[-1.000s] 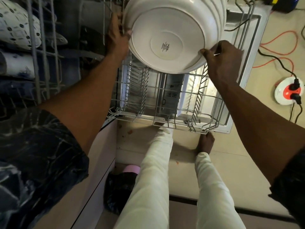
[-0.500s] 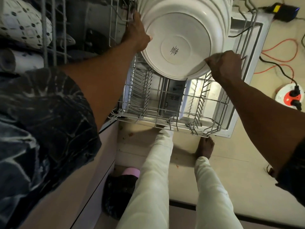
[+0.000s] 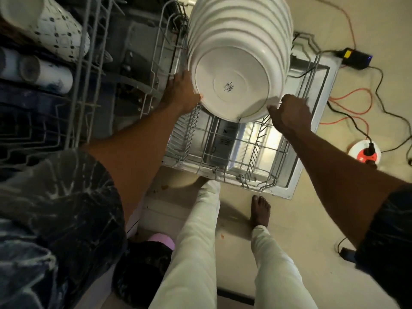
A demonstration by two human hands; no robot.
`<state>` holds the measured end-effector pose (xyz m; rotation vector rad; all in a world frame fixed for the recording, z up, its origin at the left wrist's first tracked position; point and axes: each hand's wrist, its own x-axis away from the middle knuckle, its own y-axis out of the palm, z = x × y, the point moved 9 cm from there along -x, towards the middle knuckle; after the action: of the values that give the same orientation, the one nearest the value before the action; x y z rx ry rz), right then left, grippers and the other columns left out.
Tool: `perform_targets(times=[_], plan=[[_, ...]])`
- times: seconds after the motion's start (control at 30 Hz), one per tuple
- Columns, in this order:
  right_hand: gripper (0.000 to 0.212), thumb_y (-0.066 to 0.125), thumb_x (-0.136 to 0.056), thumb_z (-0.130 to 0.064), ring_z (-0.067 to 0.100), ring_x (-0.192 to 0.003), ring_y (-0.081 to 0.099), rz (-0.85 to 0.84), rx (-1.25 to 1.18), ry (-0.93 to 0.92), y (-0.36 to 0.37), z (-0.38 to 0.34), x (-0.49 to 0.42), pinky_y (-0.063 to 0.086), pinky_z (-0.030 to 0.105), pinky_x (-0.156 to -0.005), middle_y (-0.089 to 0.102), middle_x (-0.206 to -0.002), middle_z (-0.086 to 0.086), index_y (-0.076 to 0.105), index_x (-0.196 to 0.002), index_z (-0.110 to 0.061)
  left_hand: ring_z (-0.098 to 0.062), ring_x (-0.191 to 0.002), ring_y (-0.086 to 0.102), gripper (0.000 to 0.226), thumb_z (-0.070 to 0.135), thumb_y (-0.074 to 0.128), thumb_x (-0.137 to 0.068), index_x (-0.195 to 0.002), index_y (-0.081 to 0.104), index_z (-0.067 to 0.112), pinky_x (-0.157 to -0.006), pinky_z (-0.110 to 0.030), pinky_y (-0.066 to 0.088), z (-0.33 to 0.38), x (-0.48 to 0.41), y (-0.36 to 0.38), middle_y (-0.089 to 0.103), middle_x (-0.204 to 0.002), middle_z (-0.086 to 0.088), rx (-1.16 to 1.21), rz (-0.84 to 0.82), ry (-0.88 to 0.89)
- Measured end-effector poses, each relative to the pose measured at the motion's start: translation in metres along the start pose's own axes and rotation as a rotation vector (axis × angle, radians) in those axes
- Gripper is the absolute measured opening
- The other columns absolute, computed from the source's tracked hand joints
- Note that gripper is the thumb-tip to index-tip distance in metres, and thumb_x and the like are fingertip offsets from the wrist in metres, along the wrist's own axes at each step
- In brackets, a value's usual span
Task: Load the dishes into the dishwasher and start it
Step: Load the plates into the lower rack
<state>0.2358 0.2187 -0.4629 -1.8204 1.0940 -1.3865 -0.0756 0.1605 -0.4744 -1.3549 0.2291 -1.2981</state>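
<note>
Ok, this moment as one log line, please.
phase: loading; left hand: grips front plate, left rim; right hand: grips it, right rim; plates: row on edge in lower rack

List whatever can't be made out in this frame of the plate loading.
Head view only:
- Fingers of the left hand: hidden behind the plates.
- Far end of the plates: cut off by the top edge, count unclear.
- Printed mark under the nearest plate: too small to read.
- Lower rack tines beneath the plates: covered by them, seating unclear.
- Dishwasher controls: outside the frame.
</note>
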Motion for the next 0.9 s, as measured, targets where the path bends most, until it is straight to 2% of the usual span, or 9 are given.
perform_targets(times=[0.17,0.23,0.37,0.53,0.7,0.8,0.9], plan=[[0.04,0.062,-0.096,-0.035,0.039,-0.107,0.062,-0.057,-0.014,-0.189,-0.041,-0.031,0.05,0.048,0.039,-0.083,0.066,-0.112,0.022,0.062,-0.119,-0.002,-0.037,-0.133,0.041,0.066,0.034,0.069,-0.088,-0.144,0.041,0.013,-0.103,-0.047,0.041,0.034,0.094,-0.011,0.041,-0.148,-0.017,0.01,0.023,0.011],[0.043,0.06,-0.097,-0.033,0.039,-0.111,0.059,-0.074,0.031,-0.294,-0.065,-0.046,0.083,0.048,0.041,-0.088,0.063,-0.119,0.023,0.06,-0.126,-0.002,-0.034,-0.136,0.038,0.067,0.035,0.067,-0.091,-0.148,0.037,0.014,-0.106,-0.046,0.039,0.054,0.141,-0.026,0.039,-0.15,-0.015,-0.005,0.045,0.022],[0.049,0.061,-0.096,-0.033,0.043,-0.125,0.052,0.017,0.186,-0.493,-0.125,-0.074,0.156,0.046,0.049,-0.102,0.055,-0.139,0.022,0.057,-0.136,-0.005,-0.029,-0.142,0.031,0.069,0.042,0.063,-0.094,-0.149,0.033,0.012,-0.115,-0.045,0.032,0.087,0.234,-0.058,0.035,-0.155,-0.011,0.002,0.085,0.046],[0.049,0.06,-0.097,-0.036,0.042,-0.135,0.042,0.109,0.284,-0.664,-0.187,-0.095,0.251,0.039,0.055,-0.106,0.047,-0.147,0.02,0.054,-0.137,-0.007,-0.026,-0.145,0.027,0.07,0.048,0.059,-0.094,-0.148,0.034,0.012,-0.117,-0.046,0.026,0.103,0.357,-0.1,0.033,-0.156,-0.008,0.0,0.238,-0.001],[0.049,0.056,-0.098,-0.038,0.043,-0.135,0.044,0.105,0.336,-0.805,-0.205,-0.112,0.334,0.041,0.057,-0.106,0.048,-0.146,0.02,0.054,-0.137,-0.008,-0.026,-0.153,0.008,0.078,0.054,0.049,-0.097,-0.156,0.02,0.011,-0.123,-0.048,0.015,0.08,0.462,-0.116,0.016,-0.165,-0.007,0.062,0.34,-0.137],[0.047,0.058,-0.095,-0.036,0.041,-0.132,0.045,0.093,0.333,-0.924,-0.199,-0.138,0.384,0.043,0.055,-0.103,0.051,-0.143,0.018,0.055,-0.134,-0.009,-0.025,-0.154,0.005,0.077,0.053,0.048,-0.098,-0.157,0.018,0.012,-0.124,-0.045,0.013,0.051,0.518,-0.119,0.012,-0.166,-0.006,0.107,0.415,-0.255],[0.052,0.042,-0.094,-0.042,0.039,-0.133,0.046,0.049,0.367,-1.041,-0.177,-0.175,0.435,0.046,0.053,-0.102,0.05,-0.143,0.017,0.054,-0.133,-0.01,-0.026,-0.154,0.004,0.075,0.049,0.049,-0.098,-0.157,0.019,0.014,-0.124,-0.044,0.009,0.007,0.583,-0.118,0.01,-0.167,-0.006,0.154,0.492,-0.399]])
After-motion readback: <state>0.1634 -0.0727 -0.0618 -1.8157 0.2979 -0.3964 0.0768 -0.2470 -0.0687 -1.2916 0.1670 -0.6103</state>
